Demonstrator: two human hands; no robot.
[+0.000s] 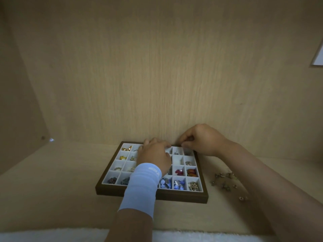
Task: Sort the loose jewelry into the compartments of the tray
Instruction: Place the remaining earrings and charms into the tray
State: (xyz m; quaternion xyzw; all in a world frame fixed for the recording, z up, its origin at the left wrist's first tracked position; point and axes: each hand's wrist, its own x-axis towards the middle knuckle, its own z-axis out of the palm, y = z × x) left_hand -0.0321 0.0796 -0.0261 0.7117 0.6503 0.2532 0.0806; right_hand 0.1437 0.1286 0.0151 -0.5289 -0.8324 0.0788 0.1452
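A pale shelf [52,189] carries the dark-framed tray [152,193], many compartments already holding pieces. The left hand [153,155] lies palm down over its far middle compartments, fingers loosely spread; the right hand [202,140] sits at the far right corner, fingertips drawn to the thumb, though I cannot tell whether they pinch anything. Loose jewelry [225,180] lies scattered right of the tray

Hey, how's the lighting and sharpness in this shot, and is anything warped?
Head view: dim, warm, even light without hard shadows; the tray and loose jewelry look soft, small pieces unreadable; the wide-angle lens bows the shelf edges; one small glare spot at left.
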